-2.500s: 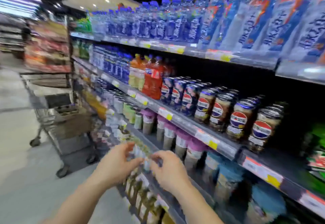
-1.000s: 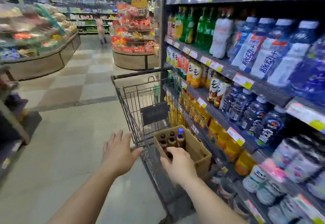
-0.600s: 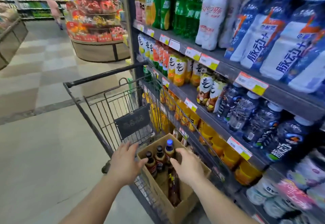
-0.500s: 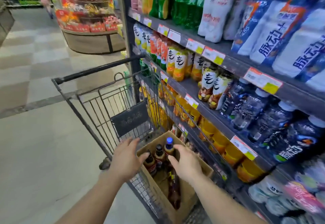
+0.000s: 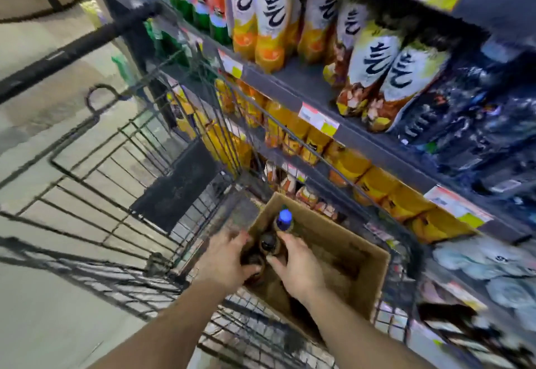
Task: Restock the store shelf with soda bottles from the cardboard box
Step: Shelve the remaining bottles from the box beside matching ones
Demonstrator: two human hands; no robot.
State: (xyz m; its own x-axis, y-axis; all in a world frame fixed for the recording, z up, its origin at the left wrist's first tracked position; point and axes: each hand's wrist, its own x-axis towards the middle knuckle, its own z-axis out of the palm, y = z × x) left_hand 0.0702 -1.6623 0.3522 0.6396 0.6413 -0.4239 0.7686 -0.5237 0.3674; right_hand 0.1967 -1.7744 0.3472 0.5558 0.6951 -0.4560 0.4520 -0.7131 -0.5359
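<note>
An open cardboard box (image 5: 374,276) sits in a black wire shopping cart (image 5: 121,183). Three soda bottles stand at the box's left side: a blue-capped one (image 5: 283,218) at the back, a black-capped one (image 5: 268,242) in the middle, and a dark one (image 5: 253,261) nearest me. My left hand (image 5: 224,261) curls round the nearest dark bottle from the left. My right hand (image 5: 295,267) wraps its fingers against the middle black-capped bottle from the right. More dark bottles lie low in the box, mostly hidden by my right arm.
The store shelf (image 5: 362,139) runs along the right, packed with orange and white juice bottles (image 5: 271,15), yellow packs (image 5: 377,189) and dark blue bottles (image 5: 478,125). The cart handle (image 5: 75,47) crosses the upper left. Tiled floor (image 5: 37,310) lies to the left.
I turned from the shelf to the cart and leaned in over the box. Both hands reached down and closed around the upright bottles at the box's left side.
</note>
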